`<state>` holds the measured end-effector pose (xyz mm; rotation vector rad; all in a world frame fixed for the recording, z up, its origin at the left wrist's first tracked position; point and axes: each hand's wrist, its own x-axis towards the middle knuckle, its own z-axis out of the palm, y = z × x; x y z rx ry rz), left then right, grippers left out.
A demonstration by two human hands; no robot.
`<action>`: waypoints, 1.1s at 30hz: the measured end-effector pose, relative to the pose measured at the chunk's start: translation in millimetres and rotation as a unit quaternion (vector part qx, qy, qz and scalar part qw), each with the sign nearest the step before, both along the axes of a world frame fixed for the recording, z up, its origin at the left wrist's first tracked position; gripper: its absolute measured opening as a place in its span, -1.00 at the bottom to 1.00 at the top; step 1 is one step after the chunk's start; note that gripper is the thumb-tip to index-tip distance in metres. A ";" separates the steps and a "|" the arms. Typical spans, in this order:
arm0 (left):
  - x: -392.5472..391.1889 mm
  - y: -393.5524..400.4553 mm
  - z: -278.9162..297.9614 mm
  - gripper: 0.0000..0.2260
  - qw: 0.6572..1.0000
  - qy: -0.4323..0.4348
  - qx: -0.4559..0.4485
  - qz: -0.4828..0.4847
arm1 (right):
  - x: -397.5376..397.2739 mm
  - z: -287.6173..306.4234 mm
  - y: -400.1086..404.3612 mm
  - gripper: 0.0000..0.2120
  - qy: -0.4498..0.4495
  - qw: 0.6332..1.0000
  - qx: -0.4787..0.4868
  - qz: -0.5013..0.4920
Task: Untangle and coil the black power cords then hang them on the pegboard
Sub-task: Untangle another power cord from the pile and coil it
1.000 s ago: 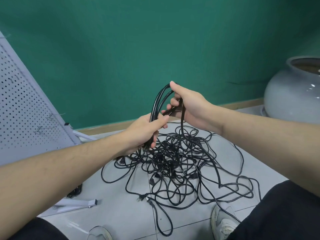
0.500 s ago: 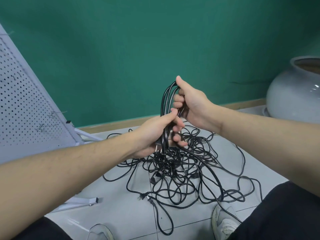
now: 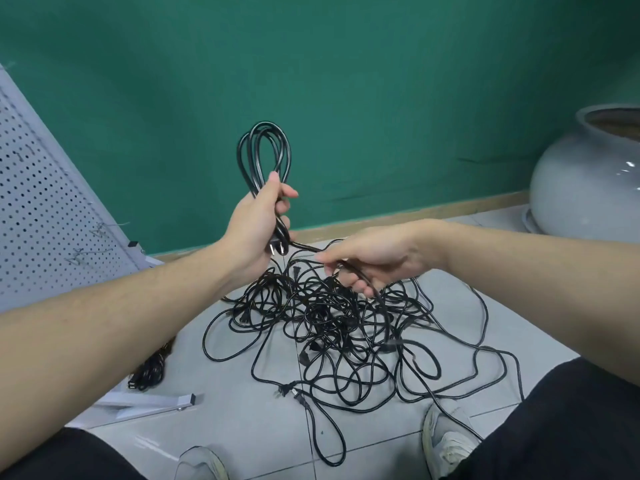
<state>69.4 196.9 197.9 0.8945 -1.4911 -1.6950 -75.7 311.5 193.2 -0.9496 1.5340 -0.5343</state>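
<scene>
The coil (image 3: pixel 264 157) was gripped by the left hand (image 3: pixel 258 221), fingers and thumb curled round its gathered lower end, so that the loops stood upright above the fist against the green wall (image 3: pixel 346 81) and the pronged plug (image 3: pixel 277 247) hung just below the fist. From that grip a single strand (image 3: pixel 304 247) was led out to the right and slightly downward into the right hand (image 3: pixel 370 258), where it was pinched between curled fingers; the same cord was seen to run on down from the right hand into the tangle (image 3: pixel 346 327). The long axis of the free length was thus judged to lie from the coil down and to the right, toward the tangle on the floor (image 3: pixel 242 427), directly below both hands. The right hand was the nearer to the tangle, and was therefore judged the one to feed slack back toward the coil. The pegboard (image 3: pixel 45 216) was seen well to the left of the coil, leaning, with wire hooks (image 3: pixel 100 232) on it that carried nothing. A small dark bundle (image 3: pixel 150 370) lay on the floor below the pegboard. Most of the task was judged still to be done.
</scene>
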 end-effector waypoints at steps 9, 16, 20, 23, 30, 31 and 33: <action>16.3 -28.5 -16.6 -0.62 0.943 -0.283 -0.161 0.075 | -3.5 16.4 5.9 -0.71 0.268 0.947 -0.132 0.116; 22.6 -30.1 -21.2 -0.54 0.918 -0.343 -0.198 -0.005 | 6.3 16.1 0.0 -0.79 0.239 0.921 -0.305 0.037; 18.7 -11.1 -19.0 -0.40 0.923 -0.327 -0.188 -0.071 | -5.9 16.0 -4.7 -0.62 0.258 0.895 -0.345 -0.118; 13.7 -1.3 -15.1 -0.61 0.927 -0.290 -0.204 -0.127 | -13.6 15.9 -6.8 -0.47 0.252 0.884 -0.335 -0.206; 5.5 2.3 -23.0 -0.85 0.926 -0.278 -0.211 -0.142 | -17.4 16.0 -12.7 -0.84 0.020 0.911 -0.340 -0.233; 6.0 1.4 -23.3 -0.82 0.927 -0.278 -0.209 -0.138 | -16.7 16.9 -11.8 -0.87 0.006 0.908 -0.353 -0.228; 7.5 0.5 -24.7 -0.74 0.927 -0.274 -0.210 -0.146 | -16.0 17.4 -11.0 -0.85 0.057 0.894 -0.383 -0.228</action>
